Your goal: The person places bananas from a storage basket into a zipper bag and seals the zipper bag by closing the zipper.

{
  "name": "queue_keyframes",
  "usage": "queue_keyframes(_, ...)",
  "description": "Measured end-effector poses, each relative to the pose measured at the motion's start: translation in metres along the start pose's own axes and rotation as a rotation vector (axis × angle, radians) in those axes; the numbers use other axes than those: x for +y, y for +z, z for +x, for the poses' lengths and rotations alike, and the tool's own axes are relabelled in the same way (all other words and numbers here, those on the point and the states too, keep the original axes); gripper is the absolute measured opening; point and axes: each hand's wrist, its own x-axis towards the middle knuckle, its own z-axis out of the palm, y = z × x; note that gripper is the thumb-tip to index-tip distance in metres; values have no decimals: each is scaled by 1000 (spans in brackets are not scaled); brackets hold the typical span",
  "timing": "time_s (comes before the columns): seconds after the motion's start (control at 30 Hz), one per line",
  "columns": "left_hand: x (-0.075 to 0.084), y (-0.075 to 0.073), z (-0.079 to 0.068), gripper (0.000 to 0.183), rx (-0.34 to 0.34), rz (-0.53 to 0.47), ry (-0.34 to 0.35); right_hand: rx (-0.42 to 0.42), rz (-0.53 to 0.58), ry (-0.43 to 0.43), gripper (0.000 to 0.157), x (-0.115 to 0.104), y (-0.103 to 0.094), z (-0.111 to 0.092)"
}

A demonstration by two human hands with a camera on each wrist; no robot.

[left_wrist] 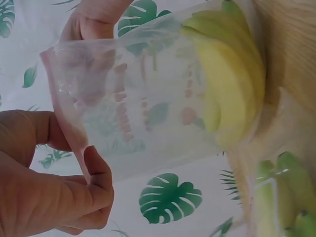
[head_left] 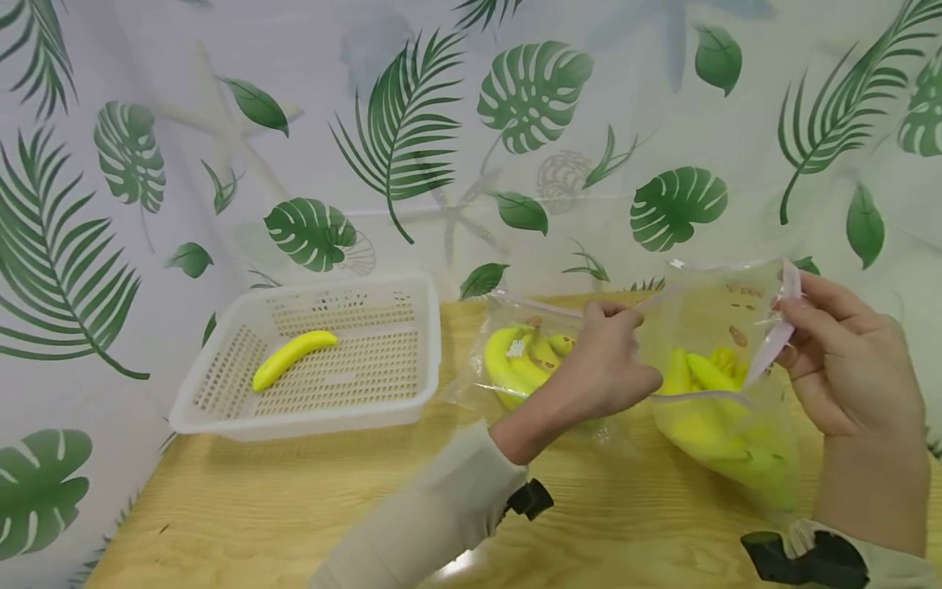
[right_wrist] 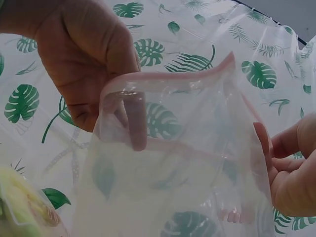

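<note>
A clear zip bag (head_left: 769,353) with a pink seal strip hangs, mouth spread, between the two hands. My left hand (head_left: 609,360) pinches the left side of its rim, and one finger reaches inside the mouth in the right wrist view. On the opposite side, my right hand (head_left: 846,352) grips the rim between thumb and fingers. Yellow bananas (left_wrist: 232,74) with greenish ends lie bunched in the bottom of this bag. Just behind my left wrist, a second clear bag (head_left: 530,301) lies on the table with more bananas (head_left: 508,360) in it, partly hidden by that hand.
To the left, a white perforated plastic basket (head_left: 309,429) holds a single yellow banana (head_left: 294,360). Everything stands on a light wooden table (head_left: 243,507). A leaf-patterned curtain (head_left: 412,245) hangs behind and along the left side of the table.
</note>
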Motion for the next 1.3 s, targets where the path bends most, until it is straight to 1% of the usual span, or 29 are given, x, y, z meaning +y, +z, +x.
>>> queue_keyframes(0.13,-16,5,-9,66,35,-98,-13,-5,12,30,32,9,5,0)
queue_keyframes(0.23,-31,7,-15,66,56,-182,-15,-14,68,71,32,16,10,1)
queue_keyframes(0.3,-40,7,-17,66,71,-225,1,-38,98,84,31,20,12,1)
queue_keyframes(0.4,-51,1,-21,65,101,-262,21,-75,104,110,31,27,17,3)
queue_keyframes(0.47,-55,-5,-23,64,107,-275,31,-91,86,125,30,30,20,3)
queue_keyframes(0.57,-58,-19,-26,63,82,-260,43,-103,61,126,31,36,23,5)
queue_keyframes(0.63,-60,-33,-28,65,42,-244,48,-120,53,118,32,39,25,5)
queue_keyframes(0.7,-62,-52,-30,67,-3,-200,62,-136,41,109,33,41,25,5)
queue_keyframes(0.77,-68,-76,-33,69,-41,-145,68,-148,41,112,33,43,25,4)
queue_keyframes(0.83,-77,-103,-37,70,-76,-86,71,-157,40,119,33,44,25,4)
queue_keyframes(0.9,-91,-130,-43,72,-115,-54,32,-163,36,123,33,44,25,3)
queue_keyframes(1.0,-120,-170,-53,76,-172,-28,-52,-180,23,118,33,48,26,4)
queue_keyframes(1.07,-141,-194,-62,79,-188,5,-107,-196,15,114,34,50,28,5)
queue_keyframes(1.1,-152,-205,-65,80,-185,36,-126,-203,9,113,35,51,28,5)
queue_keyframes(1.17,-175,-223,-70,80,-153,119,-151,-214,7,112,36,52,29,5)
queue_keyframes(1.2,-186,-231,-73,79,-133,177,-170,-220,5,112,37,52,29,5)
queue_keyframes(1.3,-221,-244,-77,78,-100,396,-235,-222,3,133,37,53,27,3)
